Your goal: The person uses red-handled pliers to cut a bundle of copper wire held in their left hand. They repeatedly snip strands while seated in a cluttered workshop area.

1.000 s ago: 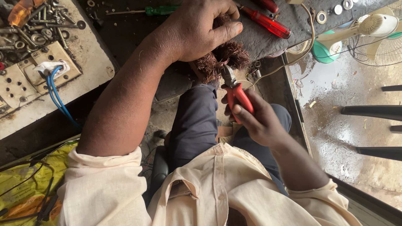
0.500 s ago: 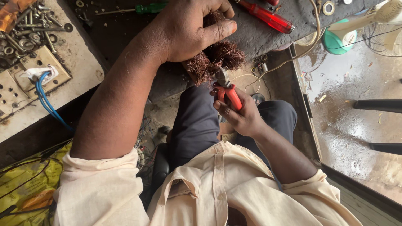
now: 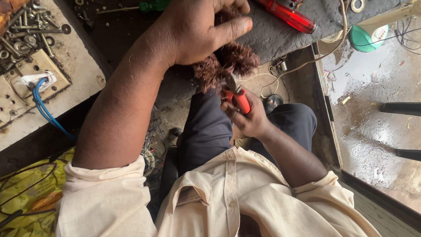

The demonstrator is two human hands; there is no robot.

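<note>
since the earlier frame the cutters have been raised off the knee and brought up so that their nose is buried in the lower edge of the coil, and the view has been tipped slightly.

nearest, the right hand is closed around the red handles; how the jaws stand cannot be told, as they are hidden by strands. above it the left hand is clamped over the coil, thumb pressed across its front, pinning it at the edge of the grey worktop.

the coil is a frizzy, reddish-brown mass of fine wire, springy and tangled. strands could be flicked loose on a cut, or the thumb nicked, since it lies close to the blades. the bundle could also be dragged off the edge if pulled.

farther off, a red screwdriver and a green one lie on the worktop; bolts, dull and rusty, are heaped on a pale board at left beside blue wire. wet floor shines at right.
</note>
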